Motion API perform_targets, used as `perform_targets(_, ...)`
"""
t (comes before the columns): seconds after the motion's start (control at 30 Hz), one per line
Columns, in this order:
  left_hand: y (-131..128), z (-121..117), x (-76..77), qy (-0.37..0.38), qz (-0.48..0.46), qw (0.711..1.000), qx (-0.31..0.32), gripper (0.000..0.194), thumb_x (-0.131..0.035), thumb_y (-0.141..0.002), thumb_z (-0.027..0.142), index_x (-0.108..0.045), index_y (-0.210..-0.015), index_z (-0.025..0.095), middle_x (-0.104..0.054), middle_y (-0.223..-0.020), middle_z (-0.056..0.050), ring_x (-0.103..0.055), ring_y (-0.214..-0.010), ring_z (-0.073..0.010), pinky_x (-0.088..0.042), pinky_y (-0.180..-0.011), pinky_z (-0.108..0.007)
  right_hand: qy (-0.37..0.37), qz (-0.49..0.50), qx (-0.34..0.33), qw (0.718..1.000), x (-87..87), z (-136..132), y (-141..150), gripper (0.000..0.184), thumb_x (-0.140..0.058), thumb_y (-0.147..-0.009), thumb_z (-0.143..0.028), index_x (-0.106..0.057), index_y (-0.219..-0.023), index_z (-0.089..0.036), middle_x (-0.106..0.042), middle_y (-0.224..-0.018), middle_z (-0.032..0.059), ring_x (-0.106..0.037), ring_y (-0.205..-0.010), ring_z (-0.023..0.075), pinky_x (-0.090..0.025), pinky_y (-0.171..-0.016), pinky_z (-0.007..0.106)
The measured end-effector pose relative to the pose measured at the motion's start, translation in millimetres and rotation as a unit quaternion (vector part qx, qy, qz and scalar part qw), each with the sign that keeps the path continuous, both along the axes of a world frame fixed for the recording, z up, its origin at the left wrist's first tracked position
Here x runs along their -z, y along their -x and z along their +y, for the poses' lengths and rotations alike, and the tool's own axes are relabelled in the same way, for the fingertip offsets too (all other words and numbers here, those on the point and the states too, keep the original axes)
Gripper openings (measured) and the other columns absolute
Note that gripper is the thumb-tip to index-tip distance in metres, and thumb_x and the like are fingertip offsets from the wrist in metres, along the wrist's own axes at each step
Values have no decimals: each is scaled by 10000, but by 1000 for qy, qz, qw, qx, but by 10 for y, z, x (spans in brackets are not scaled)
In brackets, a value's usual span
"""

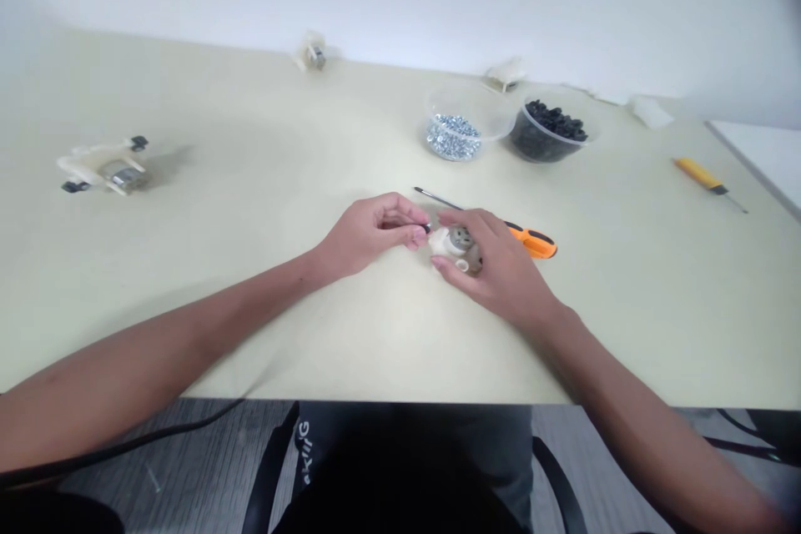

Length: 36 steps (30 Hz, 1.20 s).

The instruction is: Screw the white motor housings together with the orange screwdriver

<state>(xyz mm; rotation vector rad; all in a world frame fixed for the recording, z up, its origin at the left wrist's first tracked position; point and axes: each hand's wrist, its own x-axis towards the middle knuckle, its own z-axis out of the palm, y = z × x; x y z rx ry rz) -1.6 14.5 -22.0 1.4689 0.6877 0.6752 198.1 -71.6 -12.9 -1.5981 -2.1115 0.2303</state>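
My right hand (497,267) is closed around a small white plastic assembly with a metal motor (451,242) at the table's centre. My left hand (372,232) pinches a small black piece (426,228) between thumb and fingertip and holds it against the left end of that assembly. An orange-handled screwdriver (531,240) lies on the table just behind my right hand, its shaft pointing left and away.
A clear bowl of silver screws (453,136) and a bowl of black parts (551,132) stand at the back. A finished white motor assembly (103,167) lies far left, two more at the back (313,52) (504,75). A yellow screwdriver (707,181) lies right.
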Motion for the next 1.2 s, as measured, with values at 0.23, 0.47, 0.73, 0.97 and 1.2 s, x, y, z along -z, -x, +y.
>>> perform_targets(0.23,6,-33,-17,-3,4,1000,-19,227,-704,-822,328,-661,-965,158,-731,-835,-47,-697,-811,-157,-542,-825,-317,-162,-29,12,986,-130,-14,49,337,-587,-915,-308,-585,-1242,-228,-655,-1080,111,-609,-1003,254,-508,-838,413)
perform_targets(0.47,10,-65,-107,37,-62,996,-48,214,-719,-824,328,-671,-936,153,-739,-874,-60,-696,-801,-148,-554,-845,-331,-81,88,-1,993,-338,160,206,196,-584,-929,-243,-716,-1073,-255,-698,-952,19,-651,-806,138,-500,-650,268)
perform_targets(0.73,1,-89,-127,140,-163,975,-63,217,-772,-781,310,-664,-834,129,-713,-758,-49,-681,-751,-144,-568,-787,-335,-10,184,5,983,-424,280,249,151,-648,-878,-233,-755,-981,-257,-701,-870,-5,-638,-768,124,-483,-661,259)
perform_targets(0.97,-11,-142,-183,194,-172,963,-69,248,-733,-820,359,-654,-836,124,-695,-750,-48,-656,-693,-120,-552,-686,-283,48,295,26,954,-411,266,230,155,-675,-855,-331,-770,-970,-286,-702,-900,6,-614,-725,118,-454,-589,248)
perform_targets(1.2,-7,-199,-138,211,-147,964,-74,288,-672,-859,430,-657,-853,142,-635,-729,-18,-557,-593,-73,-473,-589,-242,37,303,60,950,-355,190,276,144,-669,-851,-344,-699,-835,-204,-649,-713,2,-555,-601,104,-436,-544,247)
